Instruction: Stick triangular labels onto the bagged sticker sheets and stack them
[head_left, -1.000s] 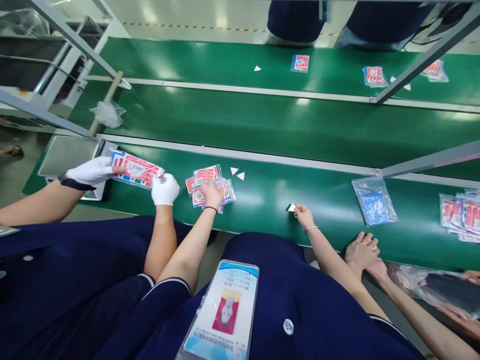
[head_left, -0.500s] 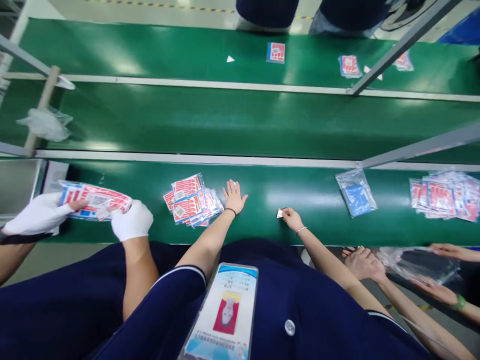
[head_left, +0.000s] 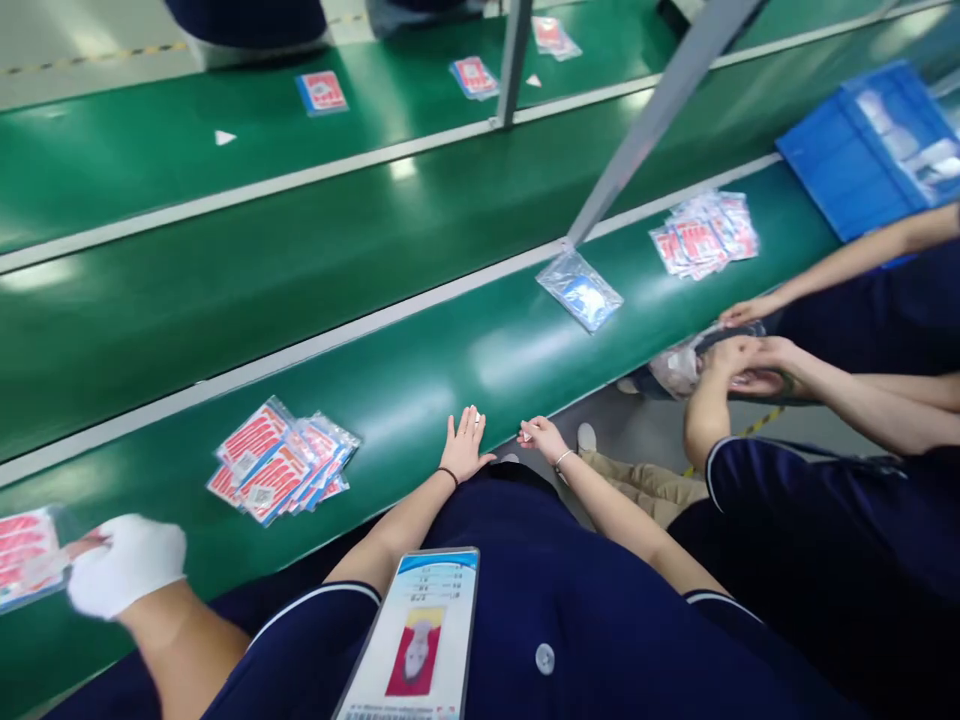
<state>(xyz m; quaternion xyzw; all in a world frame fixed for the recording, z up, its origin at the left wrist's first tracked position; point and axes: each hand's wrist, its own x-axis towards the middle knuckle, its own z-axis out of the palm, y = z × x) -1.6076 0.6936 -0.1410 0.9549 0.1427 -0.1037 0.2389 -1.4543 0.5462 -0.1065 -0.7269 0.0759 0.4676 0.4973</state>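
My left hand (head_left: 464, 445) lies flat and open on the near green belt (head_left: 420, 375), fingers stretched out, holding nothing. My right hand (head_left: 543, 437) sits just to its right at the belt's edge, pinching a small white triangular piece (head_left: 527, 436). A fanned pile of red-and-white packets in clear bags (head_left: 279, 460) lies on the belt to the left of my left hand, apart from it.
A co-worker's white-gloved hand (head_left: 126, 563) holds red packets (head_left: 28, 552) at far left. Another person's hands (head_left: 739, 352) handle a plastic bag at right. A clear bag with blue contents (head_left: 580, 290), another packet pile (head_left: 703, 236), a blue crate (head_left: 870, 145) and a slanted metal post (head_left: 645, 130) stand further right.
The view has swung right and tilted. My left hand has slid right off the packet pile onto bare belt, close to my right hand, which keeps its white piece.
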